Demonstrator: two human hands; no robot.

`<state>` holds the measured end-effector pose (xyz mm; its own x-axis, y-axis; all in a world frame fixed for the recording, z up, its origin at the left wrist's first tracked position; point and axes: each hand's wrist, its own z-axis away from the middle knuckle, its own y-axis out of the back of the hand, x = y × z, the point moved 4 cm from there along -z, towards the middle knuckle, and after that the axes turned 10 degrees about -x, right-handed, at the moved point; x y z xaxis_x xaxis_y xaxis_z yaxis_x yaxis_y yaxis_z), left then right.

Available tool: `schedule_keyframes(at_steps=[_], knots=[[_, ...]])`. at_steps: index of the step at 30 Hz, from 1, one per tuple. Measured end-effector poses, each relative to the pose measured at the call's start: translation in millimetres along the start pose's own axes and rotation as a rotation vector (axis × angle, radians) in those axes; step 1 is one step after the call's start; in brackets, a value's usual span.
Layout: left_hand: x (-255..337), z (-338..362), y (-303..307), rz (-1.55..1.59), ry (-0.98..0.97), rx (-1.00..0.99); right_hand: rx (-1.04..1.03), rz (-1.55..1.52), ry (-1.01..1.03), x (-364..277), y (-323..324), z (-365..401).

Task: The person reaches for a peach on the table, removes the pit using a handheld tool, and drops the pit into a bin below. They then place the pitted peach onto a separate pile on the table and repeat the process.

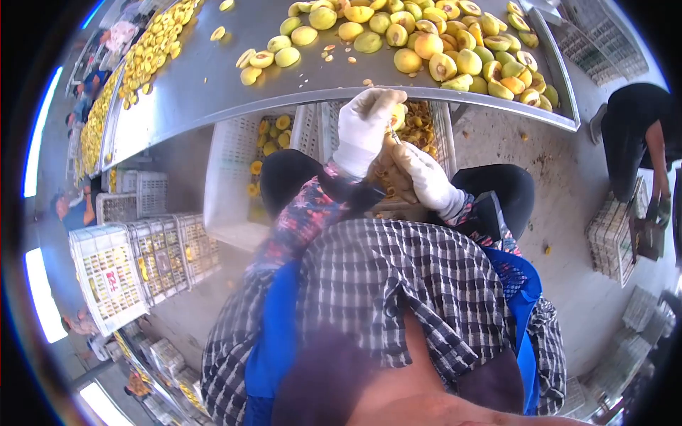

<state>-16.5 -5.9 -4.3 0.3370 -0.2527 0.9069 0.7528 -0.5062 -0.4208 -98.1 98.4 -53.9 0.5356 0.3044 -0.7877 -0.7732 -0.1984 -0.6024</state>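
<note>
My left hand (pixel 364 128), in a white glove, is closed on a yellow peach half (pixel 398 116) just below the table's front edge. Its fingers partly cover the fruit. My right hand (pixel 426 179), also gloved, grips a small metal pitting tool (pixel 395 138) whose tip points up at the peach; the tool's handle is mostly hidden. Beneath both hands stands a crate holding brownish peach scraps (pixel 420 131). Many halved yellow peaches (pixel 465 60) are heaped on the metal table (pixel 298 78) above my hands, with a few loose pits (pixel 328 48) near them.
A raised metal rim (pixel 497 110) runs along the table's front. Left of my knees, a white crate (pixel 227 177) contains peach halves. Stacked crates (pixel 114 273) stand further left. At the right, another person (pixel 639 135) bends over a crate (pixel 612 234).
</note>
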Motion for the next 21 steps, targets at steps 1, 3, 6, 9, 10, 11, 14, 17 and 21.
schedule_keyframes(at_steps=[1, 3, 6, 9, 10, 11, 14, 17, 21], knots=[[2.7, 2.6, -1.7, -0.076, -0.021, 0.001, 0.017, 0.061, 0.009, 4.0, 2.6, -2.0], [3.9, 1.9, -3.0, -0.031, 0.017, -0.032, -0.013, -0.063, -0.063, 4.2, 2.1, 2.2], [0.7, 0.3, -0.9, 0.217, 0.134, -0.128, -0.101, -0.276, -0.170, -1.3, -4.1, 9.2], [-1.7, 3.5, 0.7, 0.248, 0.137, -0.162, -0.032, -0.201, -0.161, -0.7, -2.9, 8.4], [-3.7, 3.9, 0.2, 0.274, 0.134, -0.154, -0.001, -0.184, -0.150, -0.7, -3.0, 7.0], [-6.1, 3.3, 1.6, 0.300, 0.133, -0.148, -0.036, -0.187, -0.133, -0.8, -3.3, 6.3], [-11.1, -3.1, 18.5, 0.468, 0.034, -0.160, -0.141, -0.334, -0.096, -13.5, -5.9, 15.7], [12.7, 5.8, 64.9, 0.356, 0.053, 0.089, -0.055, -0.212, 0.029, -34.6, 6.6, 23.8], [83.6, 37.0, 144.1, -0.493, -0.171, 0.183, 0.077, 0.765, -0.115, -29.7, 43.9, 23.7]])
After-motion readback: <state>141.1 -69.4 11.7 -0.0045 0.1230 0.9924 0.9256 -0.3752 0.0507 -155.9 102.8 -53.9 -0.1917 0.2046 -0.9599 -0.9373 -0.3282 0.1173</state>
